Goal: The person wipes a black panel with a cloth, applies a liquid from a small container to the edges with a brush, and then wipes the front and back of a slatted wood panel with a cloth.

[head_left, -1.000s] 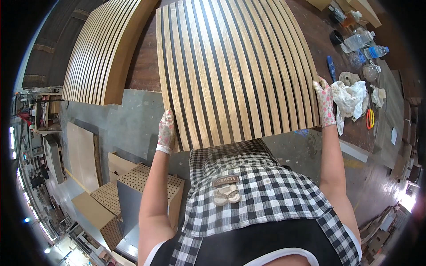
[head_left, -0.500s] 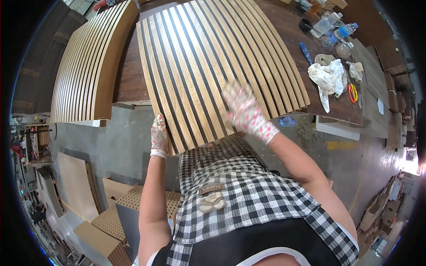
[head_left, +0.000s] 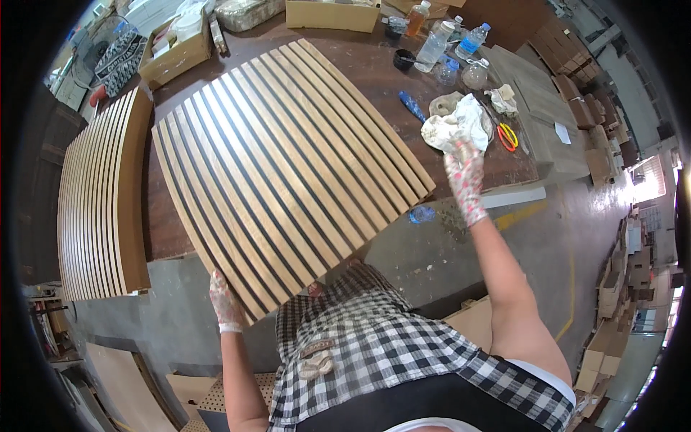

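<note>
A light wood slatted panel (head_left: 288,173) with dark grooves lies on the brown table, its near corner jutting over the front edge. At that panel's near left edge is my left hand (head_left: 226,304), in a pink-spotted white glove, closed on the rim; the fingers underneath are hidden. My right hand (head_left: 466,176), gloved alike, is off the panel to the right. Its fingertips are at the lower edge of a crumpled white rag (head_left: 458,124); motion blur hides whether they grip it.
A second slatted piece (head_left: 97,209) stands at the left. Beyond the rag are scissors (head_left: 508,137) with red and yellow handles, a blue-handled tool (head_left: 412,106) and several plastic bottles (head_left: 435,47). Cardboard boxes (head_left: 332,14) sit along the table's far side.
My right hand has left the panel's surface and moved right to the rag. My left hand stays on the panel's edge. The whole view has shifted, showing more of the table's far side.
</note>
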The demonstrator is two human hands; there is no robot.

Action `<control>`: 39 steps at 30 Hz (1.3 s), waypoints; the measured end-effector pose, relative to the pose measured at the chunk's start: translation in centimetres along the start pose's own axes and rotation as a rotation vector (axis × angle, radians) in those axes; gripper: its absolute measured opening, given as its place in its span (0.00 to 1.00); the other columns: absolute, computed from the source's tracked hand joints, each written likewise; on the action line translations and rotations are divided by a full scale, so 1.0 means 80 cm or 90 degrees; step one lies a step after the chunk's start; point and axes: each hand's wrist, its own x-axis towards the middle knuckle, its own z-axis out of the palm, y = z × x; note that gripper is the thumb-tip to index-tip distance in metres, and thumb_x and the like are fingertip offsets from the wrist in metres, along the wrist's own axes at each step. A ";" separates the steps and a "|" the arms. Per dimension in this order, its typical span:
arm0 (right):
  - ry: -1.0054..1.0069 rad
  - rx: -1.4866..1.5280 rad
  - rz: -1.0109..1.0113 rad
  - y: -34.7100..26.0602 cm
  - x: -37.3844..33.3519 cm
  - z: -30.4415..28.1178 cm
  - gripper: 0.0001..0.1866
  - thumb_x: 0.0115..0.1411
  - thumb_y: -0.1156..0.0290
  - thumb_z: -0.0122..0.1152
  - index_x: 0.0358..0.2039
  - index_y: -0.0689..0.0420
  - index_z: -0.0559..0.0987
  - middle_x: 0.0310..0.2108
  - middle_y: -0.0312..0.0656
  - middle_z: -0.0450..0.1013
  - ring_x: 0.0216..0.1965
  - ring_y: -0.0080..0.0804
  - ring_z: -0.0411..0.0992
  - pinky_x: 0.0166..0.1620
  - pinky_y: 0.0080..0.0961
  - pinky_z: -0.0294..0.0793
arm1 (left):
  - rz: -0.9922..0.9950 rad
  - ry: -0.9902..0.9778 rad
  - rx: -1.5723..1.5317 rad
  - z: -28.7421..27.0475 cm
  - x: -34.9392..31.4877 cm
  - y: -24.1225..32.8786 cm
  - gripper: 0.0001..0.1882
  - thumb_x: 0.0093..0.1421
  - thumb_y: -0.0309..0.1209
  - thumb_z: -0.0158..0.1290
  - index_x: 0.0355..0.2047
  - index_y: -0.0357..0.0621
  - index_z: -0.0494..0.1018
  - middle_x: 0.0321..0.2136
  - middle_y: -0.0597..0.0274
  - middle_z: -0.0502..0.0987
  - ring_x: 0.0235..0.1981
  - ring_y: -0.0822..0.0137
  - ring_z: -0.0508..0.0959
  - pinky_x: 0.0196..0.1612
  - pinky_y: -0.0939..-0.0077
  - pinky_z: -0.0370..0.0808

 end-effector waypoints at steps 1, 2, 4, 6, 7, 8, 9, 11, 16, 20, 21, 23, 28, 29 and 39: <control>0.017 -0.162 -0.042 0.007 0.022 0.004 0.27 0.52 0.63 0.65 0.52 0.56 0.73 0.53 0.49 0.66 0.54 0.48 0.64 0.58 0.39 0.62 | 0.020 0.006 0.048 -0.011 0.000 0.002 0.23 0.69 0.42 0.37 0.53 0.35 0.65 0.45 0.55 0.74 0.43 0.66 0.77 0.46 0.72 0.75; -0.011 -0.242 -0.019 0.024 0.041 0.011 0.31 0.52 0.59 0.64 0.56 0.56 0.70 0.57 0.49 0.63 0.58 0.46 0.61 0.59 0.43 0.61 | 0.035 0.009 0.092 -0.022 0.000 0.000 0.24 0.69 0.42 0.37 0.53 0.34 0.65 0.46 0.54 0.74 0.44 0.66 0.77 0.47 0.72 0.74; -0.042 -0.338 -0.071 0.037 0.062 0.035 0.33 0.53 0.57 0.64 0.57 0.57 0.68 0.60 0.47 0.61 0.60 0.45 0.58 0.60 0.45 0.58 | 0.131 0.010 0.278 -0.081 0.014 -0.030 0.25 0.70 0.42 0.36 0.53 0.31 0.65 0.47 0.53 0.73 0.47 0.65 0.74 0.51 0.72 0.72; -0.145 -0.431 -0.112 0.113 0.074 0.023 0.29 0.54 0.61 0.62 0.56 0.58 0.69 0.56 0.49 0.65 0.58 0.45 0.62 0.58 0.41 0.62 | -0.076 0.039 0.086 -0.001 -0.005 0.008 0.25 0.70 0.42 0.36 0.54 0.31 0.64 0.48 0.54 0.73 0.49 0.65 0.73 0.51 0.71 0.71; -0.110 0.097 0.129 0.113 0.083 0.030 0.23 0.55 0.69 0.60 0.52 0.60 0.71 0.50 0.49 0.69 0.52 0.42 0.68 0.55 0.35 0.67 | -0.021 0.059 0.142 -0.016 -0.005 0.005 0.25 0.69 0.43 0.37 0.55 0.32 0.65 0.47 0.56 0.73 0.48 0.67 0.73 0.50 0.72 0.72; -0.099 -0.031 0.047 0.110 0.099 0.015 0.21 0.55 0.76 0.58 0.50 0.61 0.70 0.46 0.47 0.72 0.45 0.37 0.72 0.51 0.28 0.70 | 0.021 0.034 0.301 -0.033 -0.001 0.007 0.25 0.69 0.43 0.37 0.55 0.35 0.65 0.47 0.56 0.73 0.48 0.69 0.73 0.50 0.72 0.72; -0.080 0.094 0.036 0.083 0.109 -0.003 0.21 0.55 0.77 0.58 0.51 0.61 0.70 0.44 0.45 0.72 0.45 0.33 0.72 0.48 0.28 0.72 | -0.069 0.032 0.245 -0.018 -0.003 0.027 0.25 0.69 0.43 0.38 0.55 0.34 0.64 0.48 0.55 0.73 0.48 0.67 0.73 0.50 0.72 0.72; -0.084 0.320 0.041 0.011 0.121 -0.009 0.21 0.55 0.80 0.58 0.51 0.61 0.71 0.42 0.42 0.73 0.43 0.27 0.71 0.44 0.26 0.75 | -0.110 0.025 0.223 -0.027 -0.006 0.046 0.27 0.68 0.44 0.42 0.56 0.33 0.63 0.49 0.51 0.72 0.47 0.63 0.74 0.50 0.71 0.72; -0.321 0.421 -0.302 -0.094 0.070 0.057 0.22 0.57 0.63 0.57 0.53 0.46 0.74 0.46 0.41 0.73 0.49 0.38 0.71 0.55 0.41 0.68 | 0.045 0.103 0.347 -0.002 0.029 0.027 0.28 0.67 0.45 0.43 0.55 0.30 0.63 0.43 0.42 0.74 0.42 0.54 0.76 0.46 0.66 0.73; -0.571 0.033 -0.526 -0.173 0.030 0.105 0.29 0.62 0.49 0.44 0.64 0.35 0.61 0.68 0.39 0.48 0.69 0.53 0.41 0.67 0.57 0.35 | 0.060 0.194 0.486 -0.007 0.013 0.030 0.27 0.68 0.45 0.42 0.55 0.32 0.63 0.41 0.55 0.76 0.38 0.68 0.77 0.40 0.74 0.75; -0.499 -0.015 -0.587 -0.181 0.055 0.129 0.31 0.63 0.49 0.42 0.66 0.39 0.56 0.69 0.41 0.47 0.69 0.51 0.41 0.67 0.54 0.37 | 0.065 0.187 0.428 -0.012 0.020 0.026 0.27 0.68 0.44 0.41 0.54 0.29 0.63 0.41 0.50 0.76 0.38 0.63 0.77 0.41 0.71 0.75; -0.409 -0.159 -0.668 -0.216 0.119 0.170 0.32 0.64 0.54 0.42 0.68 0.44 0.52 0.69 0.43 0.45 0.69 0.49 0.42 0.67 0.50 0.43 | 0.039 0.155 0.385 -0.009 0.018 0.028 0.26 0.68 0.42 0.41 0.52 0.26 0.63 0.39 0.45 0.76 0.36 0.58 0.78 0.38 0.69 0.76; -0.343 -0.168 -0.634 -0.222 0.161 0.258 0.33 0.59 0.68 0.52 0.65 0.49 0.58 0.67 0.48 0.50 0.67 0.50 0.49 0.67 0.47 0.48 | -0.034 0.119 0.450 0.014 0.021 0.043 0.19 0.67 0.32 0.42 0.53 0.29 0.63 0.41 0.42 0.75 0.37 0.53 0.78 0.40 0.66 0.77; -0.391 -0.194 -0.725 -0.235 0.136 0.213 0.29 0.60 0.66 0.50 0.63 0.49 0.61 0.66 0.50 0.52 0.67 0.50 0.50 0.67 0.50 0.46 | 0.075 0.097 0.643 -0.028 0.010 0.023 0.21 0.65 0.29 0.43 0.55 0.30 0.61 0.45 0.39 0.71 0.41 0.49 0.75 0.45 0.64 0.74; -0.285 -0.194 -0.742 -0.267 0.202 0.271 0.26 0.64 0.65 0.43 0.62 0.57 0.62 0.65 0.52 0.53 0.67 0.50 0.49 0.68 0.51 0.43 | 0.030 0.112 0.393 -0.079 0.008 -0.034 0.16 0.70 0.31 0.33 0.54 0.39 0.61 0.42 0.61 0.73 0.37 0.70 0.78 0.36 0.76 0.79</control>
